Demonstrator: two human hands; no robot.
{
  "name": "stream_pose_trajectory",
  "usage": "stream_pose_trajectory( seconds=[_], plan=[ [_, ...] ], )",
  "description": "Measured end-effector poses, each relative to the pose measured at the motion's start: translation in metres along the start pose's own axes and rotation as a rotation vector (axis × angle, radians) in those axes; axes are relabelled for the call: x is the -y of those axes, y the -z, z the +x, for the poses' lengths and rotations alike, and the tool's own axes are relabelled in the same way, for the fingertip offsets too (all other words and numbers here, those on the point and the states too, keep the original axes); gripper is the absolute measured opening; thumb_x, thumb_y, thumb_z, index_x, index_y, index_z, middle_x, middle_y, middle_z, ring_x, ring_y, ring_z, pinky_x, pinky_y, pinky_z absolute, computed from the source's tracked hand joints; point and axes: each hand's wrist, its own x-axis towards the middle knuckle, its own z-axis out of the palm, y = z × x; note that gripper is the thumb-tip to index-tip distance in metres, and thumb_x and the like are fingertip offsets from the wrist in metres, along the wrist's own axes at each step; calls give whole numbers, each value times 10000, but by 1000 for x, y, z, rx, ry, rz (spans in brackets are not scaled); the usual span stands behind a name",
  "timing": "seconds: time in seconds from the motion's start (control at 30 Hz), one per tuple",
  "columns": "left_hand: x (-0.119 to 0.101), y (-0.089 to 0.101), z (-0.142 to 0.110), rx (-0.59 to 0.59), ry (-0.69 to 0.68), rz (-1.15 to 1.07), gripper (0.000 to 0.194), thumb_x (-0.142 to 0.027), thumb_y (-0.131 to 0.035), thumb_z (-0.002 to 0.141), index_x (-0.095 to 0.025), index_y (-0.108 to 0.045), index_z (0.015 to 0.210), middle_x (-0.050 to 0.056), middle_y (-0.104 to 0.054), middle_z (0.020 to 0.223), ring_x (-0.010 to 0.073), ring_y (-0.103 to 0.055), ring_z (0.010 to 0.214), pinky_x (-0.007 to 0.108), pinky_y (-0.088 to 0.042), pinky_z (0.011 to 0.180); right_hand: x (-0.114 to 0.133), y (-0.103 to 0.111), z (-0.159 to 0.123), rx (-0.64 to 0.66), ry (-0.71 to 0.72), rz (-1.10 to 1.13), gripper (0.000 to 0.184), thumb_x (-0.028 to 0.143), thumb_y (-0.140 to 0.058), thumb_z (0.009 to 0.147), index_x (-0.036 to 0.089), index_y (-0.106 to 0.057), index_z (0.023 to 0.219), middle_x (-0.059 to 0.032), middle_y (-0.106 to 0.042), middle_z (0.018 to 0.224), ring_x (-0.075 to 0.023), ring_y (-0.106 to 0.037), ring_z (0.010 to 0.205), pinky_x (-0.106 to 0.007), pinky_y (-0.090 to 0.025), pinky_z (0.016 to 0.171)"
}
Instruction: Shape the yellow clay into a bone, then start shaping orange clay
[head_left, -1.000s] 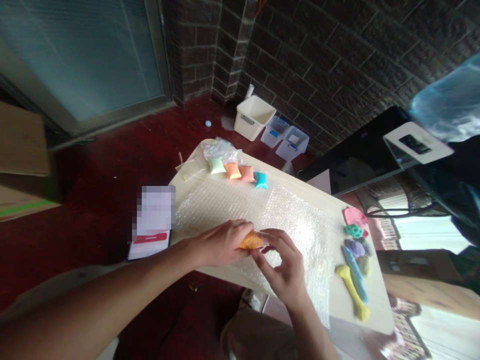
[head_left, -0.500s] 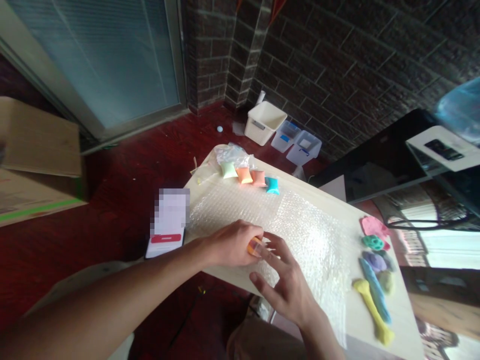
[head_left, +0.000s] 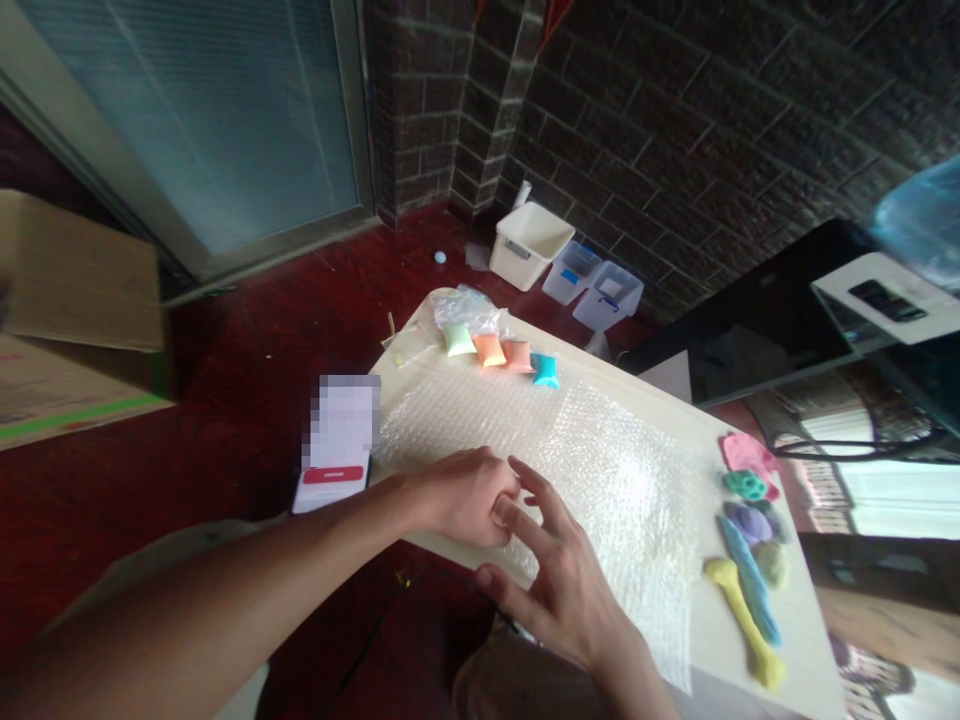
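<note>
My left hand (head_left: 465,495) is curled into a fist on the bubble wrap (head_left: 600,470) near the table's front edge. The orange clay piece seen earlier is hidden inside it. My right hand (head_left: 551,580) lies just beside it with fingers spread, fingertips touching the left knuckles. Small clay packets lie in a row at the table's far end: pale green (head_left: 457,340), orange (head_left: 489,350), salmon (head_left: 516,356), cyan (head_left: 546,371).
Shaped clay pieces sit at the table's right edge: pink (head_left: 746,455), green (head_left: 746,485), purple (head_left: 750,522), a blue strip (head_left: 746,575), a yellow bone shape (head_left: 746,620). A phone (head_left: 337,440) lies at the table's left corner. White bins (head_left: 529,243) stand on the red floor beyond.
The orange clay was pinched between both hands; now my left hand has closed over it and my right hand has let go and spread its fingers. The camera view shifted slightly.
</note>
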Motion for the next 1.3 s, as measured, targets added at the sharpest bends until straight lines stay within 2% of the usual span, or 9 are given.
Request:
stream_pose_trajectory(
  seconds=[0.27,0.4,0.57,0.7,0.8,0.93,1.07,1.2,1.3],
  plan=[
    [-1,5,2,10,8,-9,159,-166,-659,650,-188,-550,537,-8,-587,522,123,-501,474,269,-296,481,-2,-7,-1,-19,-28,-53,501,469,-702,962,219,-630,1390,-223,-379,1696,-458,-550,1446,-626,-599,1046],
    [8,7,2,-90,13,-67,63,-192,-692,663,-185,-635,689,-4,-677,642,154,-627,604,256,-368,539,-9,-12,-3,-86,-104,-61,620,433,-679,975,247,-524,1546,-211,-389,1694,-447,-605,1393,-632,-615,1021],
    [19,2,1,-187,42,-36,195,-205,-714,701,-182,-709,894,38,-770,806,214,-721,739,289,-463,651,-13,-8,2,-67,-79,160,683,414,-673,996,296,-439,1627,-168,-442,1656,-401,-565,1448,-599,-537,1153],
    [13,-2,0,-216,20,-60,453,-294,-774,765,-184,-649,1187,57,-795,891,254,-752,803,328,-506,733,-7,-2,5,-129,-122,350,537,393,-659,1021,338,-539,1542,-114,-500,1614,-360,-519,1490,-551,-490,1208],
    [5,-2,-1,-197,-3,-94,469,-386,-795,806,-195,-607,1191,53,-787,880,251,-755,788,314,-498,700,1,0,4,-144,-194,464,467,410,-641,1039,353,-582,1499,-96,-554,1567,-343,-534,1472,-533,-513,1182],
    [0,0,-4,-205,-29,-138,447,-299,-779,777,-198,-590,1170,34,-781,851,232,-757,768,297,-491,687,0,-1,-2,-120,-162,561,481,473,-660,1025,376,-592,1491,-92,-536,1595,-356,-514,1494,-568,-488,1199],
    [1,3,-9,-175,-63,-185,463,-230,-749,738,-194,-587,1171,18,-769,818,205,-739,718,277,-486,658,-5,-1,-5,-70,-88,440,590,511,-695,994,416,-533,1553,-93,-464,1666,-397,-422,1563,-646,-398,1244],
    [5,5,-12,-184,-70,-184,449,-235,-733,731,-195,-594,1156,32,-776,856,203,-738,723,267,-472,632,4,1,4,-3,-79,270,640,413,-711,985,330,-494,1582,-143,-518,1596,-388,-494,1509,-586,-495,1187],
    [7,6,-11,-231,-56,-133,459,-272,-742,746,-190,-587,1170,41,-781,861,224,-740,750,288,-474,655,8,1,11,-54,-69,210,595,329,-682,995,262,-502,1558,-171,-567,1525,-358,-592,1413,-537,-553,1132]
  ],
)
